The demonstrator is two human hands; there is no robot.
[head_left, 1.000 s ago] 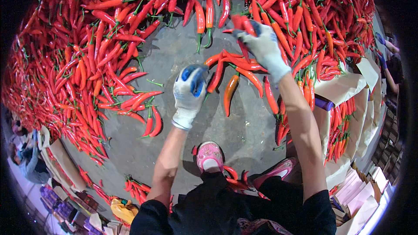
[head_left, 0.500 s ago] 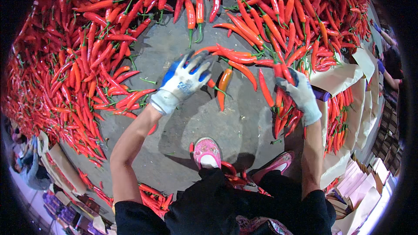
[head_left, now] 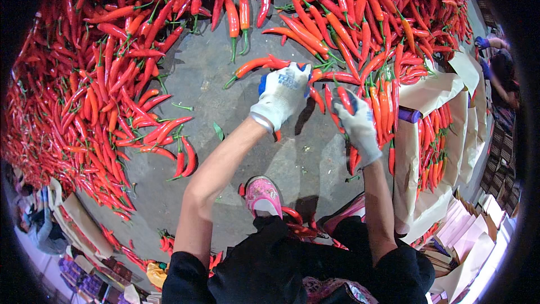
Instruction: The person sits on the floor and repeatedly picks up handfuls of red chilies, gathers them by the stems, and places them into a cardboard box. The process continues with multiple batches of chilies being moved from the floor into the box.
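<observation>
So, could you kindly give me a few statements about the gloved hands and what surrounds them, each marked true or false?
1. The right hand, in a white knit glove, grips a glossy red chili pepper. True.
2. The left hand is spread flat, palm up. False: the left hand, in a white knit glove with blue coating, is curled, its back toward the camera.
3. A large heap of long red chili peppers lies left of both hands. True.
4. The person's footwear is plain green. False: the patterned shoe is pink.
5. Cream-coloured paper sheets lie to the right of the right hand. True.
</observation>
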